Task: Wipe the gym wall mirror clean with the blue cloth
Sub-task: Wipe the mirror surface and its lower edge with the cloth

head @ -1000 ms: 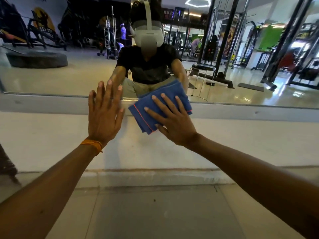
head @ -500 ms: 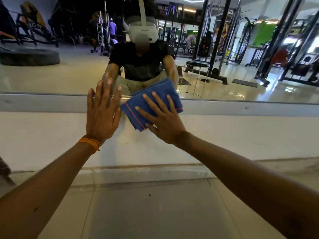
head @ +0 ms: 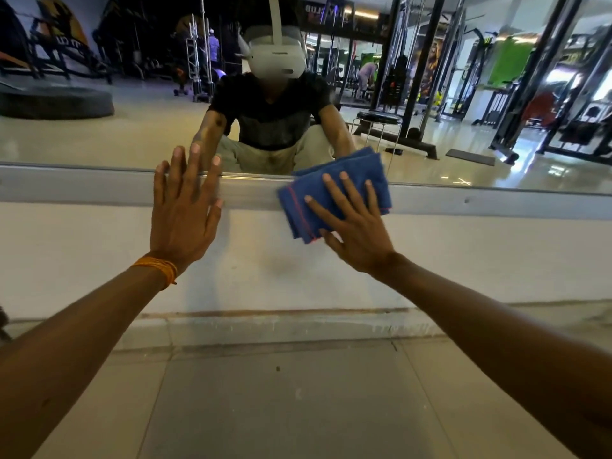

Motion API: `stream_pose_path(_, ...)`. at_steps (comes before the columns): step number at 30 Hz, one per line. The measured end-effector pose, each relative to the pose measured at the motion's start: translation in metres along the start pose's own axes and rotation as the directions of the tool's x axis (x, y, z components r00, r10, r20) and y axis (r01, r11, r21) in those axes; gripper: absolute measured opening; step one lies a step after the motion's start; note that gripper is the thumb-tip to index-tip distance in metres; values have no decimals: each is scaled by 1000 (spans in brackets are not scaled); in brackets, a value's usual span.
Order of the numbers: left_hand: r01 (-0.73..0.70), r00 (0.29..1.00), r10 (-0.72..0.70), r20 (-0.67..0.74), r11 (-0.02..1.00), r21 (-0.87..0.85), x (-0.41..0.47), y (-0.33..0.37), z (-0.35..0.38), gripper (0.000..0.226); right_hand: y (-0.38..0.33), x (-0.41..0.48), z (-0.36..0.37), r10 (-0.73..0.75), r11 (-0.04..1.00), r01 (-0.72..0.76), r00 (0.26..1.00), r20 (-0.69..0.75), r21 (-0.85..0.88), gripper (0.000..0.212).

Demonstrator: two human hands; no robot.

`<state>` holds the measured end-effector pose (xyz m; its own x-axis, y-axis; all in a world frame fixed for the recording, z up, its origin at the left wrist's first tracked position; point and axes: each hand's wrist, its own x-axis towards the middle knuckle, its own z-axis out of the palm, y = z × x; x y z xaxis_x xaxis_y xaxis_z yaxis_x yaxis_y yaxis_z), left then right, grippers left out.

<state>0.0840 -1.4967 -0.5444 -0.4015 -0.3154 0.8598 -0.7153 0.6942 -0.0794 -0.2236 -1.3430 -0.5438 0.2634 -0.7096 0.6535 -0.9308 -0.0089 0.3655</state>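
Evidently our right hand (head: pixel 357 233), grip spread flat, presses the folded blue cloth (head: pixel 334 188) on the wall mirror (head: pixel 116 140) at its lower edge, while our equally flat left hand (head: pixel 183 213) steadies us.

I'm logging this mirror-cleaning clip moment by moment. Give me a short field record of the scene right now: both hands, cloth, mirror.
left hand: open, fingers spread, flat on the metal frame strip, fingertips over the mirror
right hand: open, straight fingers pressing the blue cloth
blue cloth: folded, straddling mirror edge, metal frame strip and white wall
mirror: reflects the person and gym equipment
left wrist: orange thread band
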Motion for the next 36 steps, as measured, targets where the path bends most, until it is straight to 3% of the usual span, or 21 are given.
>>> stream_pose_path(2, 12, 1000, -12, 5, 1000, 4, -2, 2, -1, 67, -3, 12, 1, -91, 996, 91, 996, -20, -20, 55)
stream_pose_path(4, -3, 1000, 3, 20, 1000, -4, -3, 1, -3, 67, 17, 1, -1, -68, 997, 67, 997, -47, -26, 54)
stream_pose_path(8, -8, 1000, 8, 24, 1000, 13, -3, 0, -3, 67, 81, -57, -4, 205, 979, -205, 976, -70, 9, 60)
stream_pose_path(11, 61, 998, -61, 16, 998, 1, -4, 11, 4, 70, 83, -64, -2, 361, 932, -357, 927, -98, 59, 65)
stream_pose_path(13, 69, 997, -68, 19, 997, -20, -5, 21, 6, 71, 53, -48, 5, 345, 937, -333, 932, -114, 109, 65)
stream_pose_path(17, 30, 997, -29, 65, 1000, -7, -5, 31, 8, 70, -12, 1, 21, 147, 984, -126, 974, -175, 126, 58)
stream_pose_path(20, 70, 997, -69, 45, 998, -9, -5, 31, 11, 69, 0, 1, 26, 84, 994, -67, 971, -224, 85, 57)
stream_pose_path(25, 149, 988, -151, -26, 988, -48, -15, 7, 11, 68, 57, -56, 30, 370, 928, -347, 893, -257, 134, 63)
stream_pose_path(27, 171, 984, -173, -47, 984, -47, -17, -7, 8, 68, 47, -50, 30, 400, 916, -374, 881, -251, 147, 63)
stream_pose_path(29, 166, 985, -168, -49, 985, -40, -17, -17, 5, 68, 16, -26, 31, 330, 941, -299, 913, -241, 156, 63)
stream_pose_path(32, 112, 993, -112, -22, 993, -25, -18, -26, -1, 68, -49, 25, 35, 112, 991, -92, 966, -232, 95, 62)
stream_pose_path(36, 105, 995, -105, 3, 995, -2, -19, -50, -17, 68, -85, 61, 34, 5, 999, 9, 966, -260, 52, 57)
